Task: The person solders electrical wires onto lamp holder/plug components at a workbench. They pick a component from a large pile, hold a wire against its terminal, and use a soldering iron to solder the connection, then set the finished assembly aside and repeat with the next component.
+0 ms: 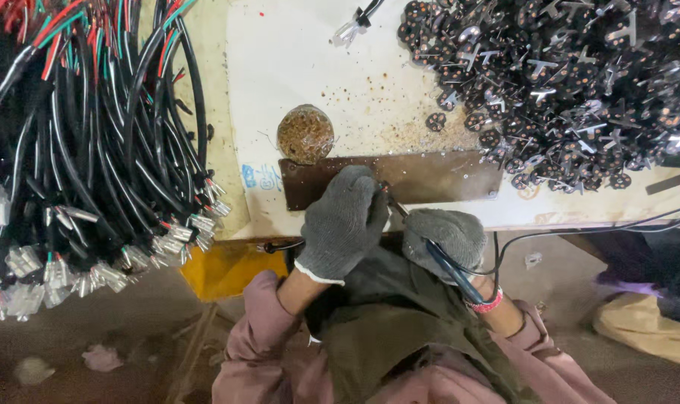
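Left hand [344, 221], gloved, curled knuckles-up, fingers pressed together over the metal plate [430, 178]; contents unseen. Right hand [445, 236] fisted around a soldering iron [448, 269], tip toward the left hand.

A small blue printed mark [261, 177] is showing on the white sheet [295, 67] covering the table, just left of the brown metal plate [430, 176]; it is too blurred to make out. No packages, signs or screens are showing anywhere
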The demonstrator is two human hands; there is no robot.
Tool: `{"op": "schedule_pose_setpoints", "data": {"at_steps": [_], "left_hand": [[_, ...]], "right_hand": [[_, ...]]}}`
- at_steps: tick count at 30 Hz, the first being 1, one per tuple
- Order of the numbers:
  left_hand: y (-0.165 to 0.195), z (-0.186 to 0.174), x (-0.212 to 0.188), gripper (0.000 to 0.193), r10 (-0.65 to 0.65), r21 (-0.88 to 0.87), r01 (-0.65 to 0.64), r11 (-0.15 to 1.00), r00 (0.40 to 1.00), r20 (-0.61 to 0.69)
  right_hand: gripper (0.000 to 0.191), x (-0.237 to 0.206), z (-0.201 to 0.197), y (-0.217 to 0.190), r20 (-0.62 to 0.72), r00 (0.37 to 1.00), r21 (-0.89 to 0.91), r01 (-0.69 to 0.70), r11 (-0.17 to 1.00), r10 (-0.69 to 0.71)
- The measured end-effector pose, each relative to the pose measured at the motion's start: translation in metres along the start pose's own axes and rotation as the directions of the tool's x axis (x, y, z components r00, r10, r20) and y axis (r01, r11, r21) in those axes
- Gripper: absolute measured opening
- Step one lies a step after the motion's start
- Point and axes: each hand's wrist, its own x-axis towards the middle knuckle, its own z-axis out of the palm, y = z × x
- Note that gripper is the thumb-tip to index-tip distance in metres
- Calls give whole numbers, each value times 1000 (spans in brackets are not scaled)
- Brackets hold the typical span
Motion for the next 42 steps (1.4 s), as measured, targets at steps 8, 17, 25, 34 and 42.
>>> {"op": "schedule_pose_setpoints", "data": {"at_steps": [8, 17, 25, 34, 42], "left_hand": [[2, -2, 1, 20, 67, 9, -67, 998, 998, 7], [-2, -1, 4, 12, -6, 23, 4, 1000, 995, 96], [1, -4, 10, 14, -83, 23, 80, 997, 985, 152], [-4, 3, 1, 21, 66, 26, -66, 997, 998, -15], [-5, 3, 0, 20, 51, 42, -50, 998, 999, -1]], "right_hand": [[35, 9, -1, -12, 70, 982, -50, 181, 982, -178], [31, 17, 2, -18, 8, 968, -198, 246, 949, -249], [31, 21, 0, -18, -19, 930, -295, 347, 890, -368], [37, 12, 0, -10, 14, 947, -172, 318, 933, -320], [38, 22, -1, -23, 94, 940, -281, 342, 897, -329]]}}
